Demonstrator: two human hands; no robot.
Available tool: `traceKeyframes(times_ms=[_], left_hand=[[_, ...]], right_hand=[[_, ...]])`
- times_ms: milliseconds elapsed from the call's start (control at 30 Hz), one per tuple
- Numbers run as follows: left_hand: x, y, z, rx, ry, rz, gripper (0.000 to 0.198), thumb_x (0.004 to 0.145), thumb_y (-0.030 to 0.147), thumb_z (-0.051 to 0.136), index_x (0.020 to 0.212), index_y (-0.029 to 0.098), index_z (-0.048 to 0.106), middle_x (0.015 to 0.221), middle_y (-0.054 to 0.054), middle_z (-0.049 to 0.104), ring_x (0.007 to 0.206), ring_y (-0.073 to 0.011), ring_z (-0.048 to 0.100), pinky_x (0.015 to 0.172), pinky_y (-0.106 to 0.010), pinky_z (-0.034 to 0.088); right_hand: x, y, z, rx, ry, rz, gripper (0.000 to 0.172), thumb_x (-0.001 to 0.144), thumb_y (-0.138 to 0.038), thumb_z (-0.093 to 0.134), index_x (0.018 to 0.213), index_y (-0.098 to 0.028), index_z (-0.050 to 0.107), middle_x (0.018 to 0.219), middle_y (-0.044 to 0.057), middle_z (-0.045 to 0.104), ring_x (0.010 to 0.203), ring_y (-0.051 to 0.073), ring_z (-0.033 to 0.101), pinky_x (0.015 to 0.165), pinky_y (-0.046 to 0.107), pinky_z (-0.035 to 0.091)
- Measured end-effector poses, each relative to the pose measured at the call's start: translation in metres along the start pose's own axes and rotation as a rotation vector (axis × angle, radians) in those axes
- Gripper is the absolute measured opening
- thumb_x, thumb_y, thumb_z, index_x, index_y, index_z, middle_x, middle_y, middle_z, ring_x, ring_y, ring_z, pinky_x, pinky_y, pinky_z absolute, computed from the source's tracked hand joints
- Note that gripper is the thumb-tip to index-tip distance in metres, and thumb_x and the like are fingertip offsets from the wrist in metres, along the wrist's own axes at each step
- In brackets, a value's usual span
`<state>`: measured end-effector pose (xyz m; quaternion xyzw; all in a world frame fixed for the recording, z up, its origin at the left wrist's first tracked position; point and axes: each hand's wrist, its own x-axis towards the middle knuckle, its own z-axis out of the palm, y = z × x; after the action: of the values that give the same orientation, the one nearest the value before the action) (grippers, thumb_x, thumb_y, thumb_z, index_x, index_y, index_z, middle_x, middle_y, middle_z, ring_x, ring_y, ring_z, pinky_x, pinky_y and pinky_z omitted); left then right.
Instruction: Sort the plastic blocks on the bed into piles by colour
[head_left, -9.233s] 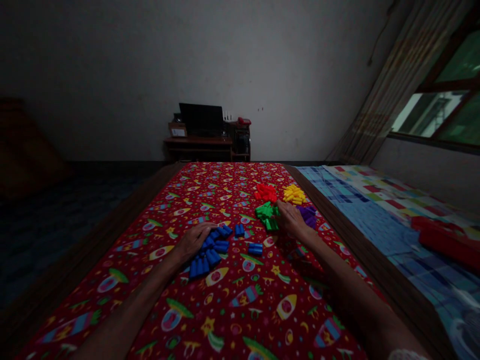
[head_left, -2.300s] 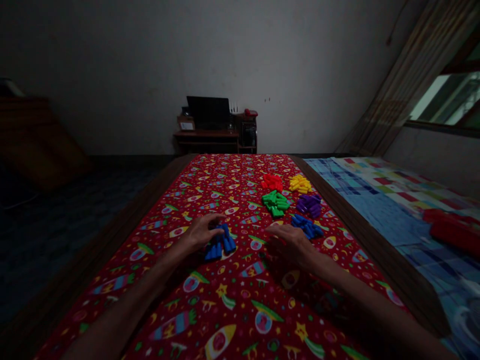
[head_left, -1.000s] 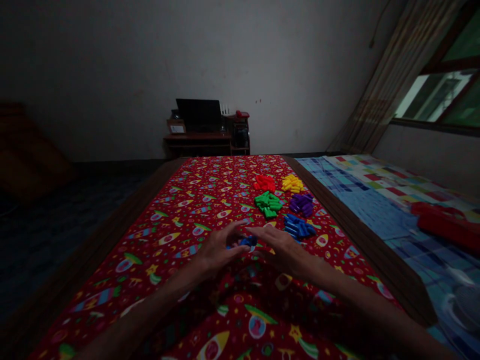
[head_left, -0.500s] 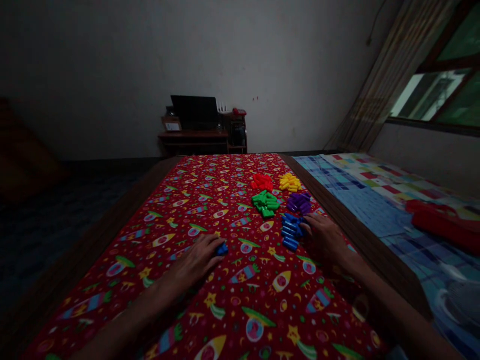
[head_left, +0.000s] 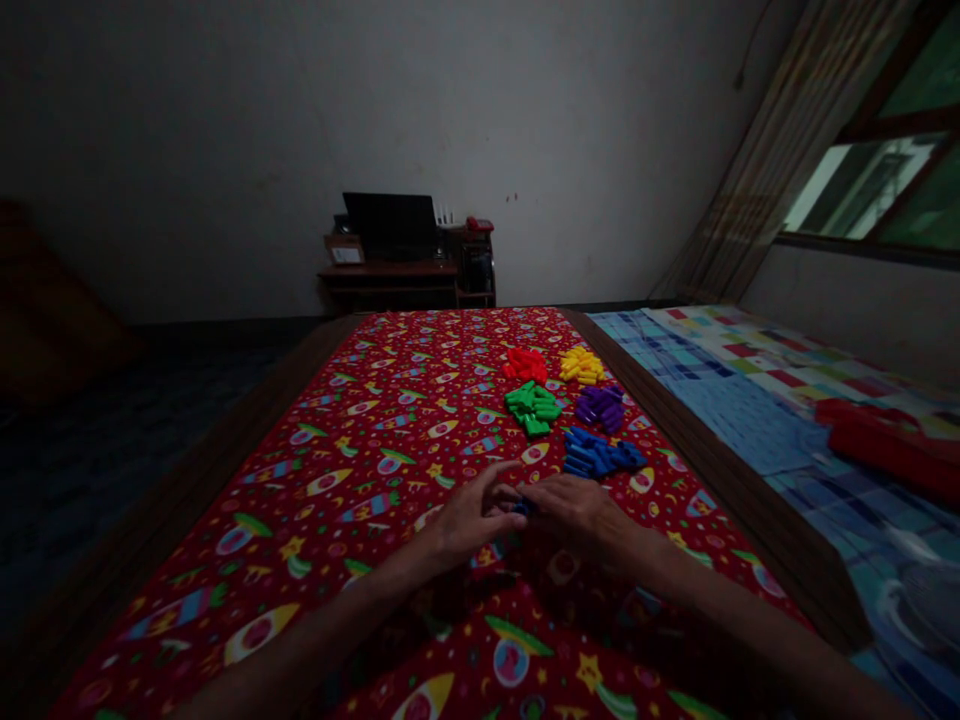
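My left hand (head_left: 478, 512) and my right hand (head_left: 577, 508) meet above the red patterned cloth (head_left: 420, 400), near its middle. Between their fingertips shows a small dark blue block (head_left: 523, 507), partly hidden by the fingers. The left thumb and fingers are curled round it, while the right fingers are bent together against its other side. Whether it is one block or two joined is too small to tell. Just beyond the right hand lies a loose pile of blue blocks (head_left: 600, 454).
Farther off lie piles of green blocks (head_left: 532, 408), purple blocks (head_left: 600, 407), red blocks (head_left: 524, 365) and yellow blocks (head_left: 582, 366). A bed with a checked sheet (head_left: 750, 420) adjoins the right side. Against the wall stands a desk with a monitor (head_left: 391, 226).
My right hand has left the blue pile and come left and nearer. My left hand has moved right with its blue piece, so the hands now meet. Some pile blocks have shifted.
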<state>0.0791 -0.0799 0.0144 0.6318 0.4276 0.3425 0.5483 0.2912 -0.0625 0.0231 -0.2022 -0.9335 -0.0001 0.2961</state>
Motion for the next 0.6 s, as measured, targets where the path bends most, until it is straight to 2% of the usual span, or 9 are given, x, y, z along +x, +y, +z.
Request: traceKeyframes(times_ms=[100,200,333,467,600], left_hand=[[-0.004,0.005,0.001,0.093,-0.004,0.028,0.058,0.076,0.036,0.066,0.130,0.021,0.050,0.113,-0.010,0.068,0.098,-0.0226,0.066,0.080,-0.034,0.054],[-0.012,0.005,-0.006,0.325,0.029,0.091,0.040,0.084,0.038,0.058,0.120,0.021,0.061,0.115,-0.009,0.068,0.099,-0.0219,0.065,0.085,-0.034,0.052],[-0.015,-0.004,-0.013,0.465,0.022,0.150,0.029,0.088,0.033,0.050,0.108,0.020,0.067,0.112,-0.008,0.070,0.103,-0.0210,0.064,0.091,-0.033,0.050],[-0.013,-0.013,-0.014,0.481,0.006,0.163,0.027,0.087,0.030,0.049,0.104,0.020,0.068,0.109,-0.008,0.070,0.102,-0.0208,0.064,0.092,-0.033,0.050],[-0.014,-0.014,-0.016,0.449,0.010,0.154,0.028,0.089,0.031,0.047,0.104,0.019,0.068,0.108,-0.007,0.071,0.100,-0.0202,0.065,0.090,-0.031,0.050]], right_hand=[[-0.004,0.005,-0.004,-0.055,0.051,0.046,0.020,0.094,-0.024,0.051,0.110,-0.017,0.062,0.086,0.008,0.073,0.074,0.017,0.067,0.065,0.027,0.052],[-0.018,0.025,-0.023,-0.225,0.136,0.218,0.018,0.094,-0.025,0.051,0.100,-0.017,0.066,0.090,0.010,0.073,0.078,0.019,0.067,0.071,0.029,0.052],[-0.039,0.055,-0.042,-0.457,0.094,0.408,0.020,0.093,-0.027,0.052,0.097,-0.016,0.069,0.091,0.011,0.072,0.080,0.023,0.066,0.072,0.033,0.051],[-0.049,0.067,-0.037,-0.450,0.019,0.426,0.021,0.092,-0.029,0.053,0.095,-0.018,0.071,0.094,0.011,0.072,0.082,0.024,0.066,0.072,0.035,0.053],[-0.058,0.076,-0.038,-0.375,0.109,0.434,0.028,0.095,-0.032,0.047,0.100,-0.018,0.071,0.102,0.012,0.072,0.090,0.024,0.068,0.081,0.038,0.054]])
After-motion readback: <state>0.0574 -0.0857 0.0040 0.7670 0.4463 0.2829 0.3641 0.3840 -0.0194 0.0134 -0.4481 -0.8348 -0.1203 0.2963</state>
